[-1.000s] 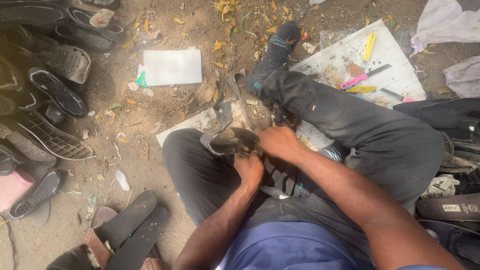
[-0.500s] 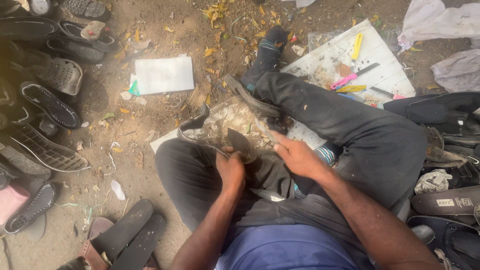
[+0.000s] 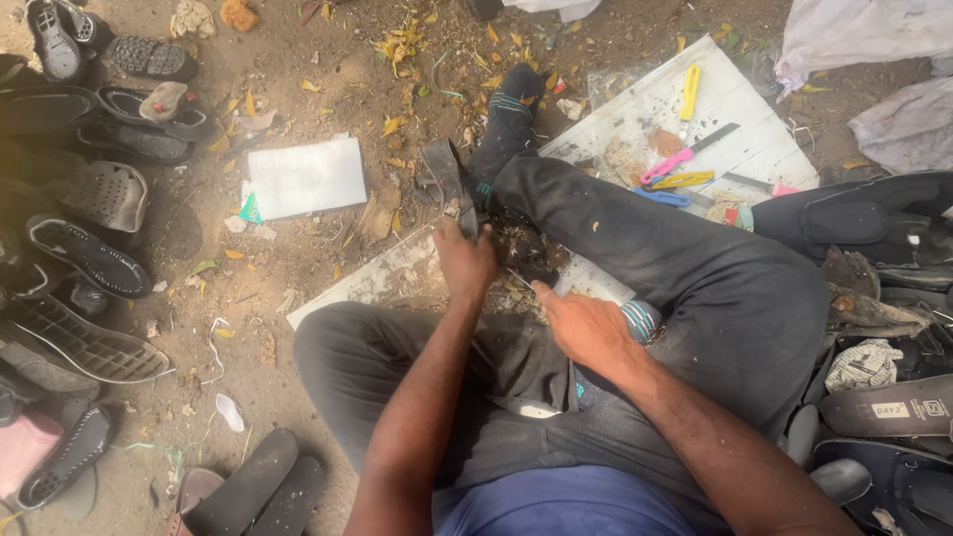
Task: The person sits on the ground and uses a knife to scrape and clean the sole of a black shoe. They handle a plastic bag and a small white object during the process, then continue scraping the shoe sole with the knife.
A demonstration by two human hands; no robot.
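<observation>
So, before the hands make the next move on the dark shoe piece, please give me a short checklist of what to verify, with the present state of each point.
1. Left hand grips the worn dark shoe piece: ok, fingers closed around its lower end.
2. Right hand holds a tool: cannot tell, something thin seems to stick out, but it is too small.
3. Shoe piece steadied: ok, it leans beside the dark-socked foot.
4. Spare tools near: ok, pink-handled knife and yellow cutter lie on the white board.
5. Legs away from the working spot: not ok, both hands work right over the lap.
</observation>
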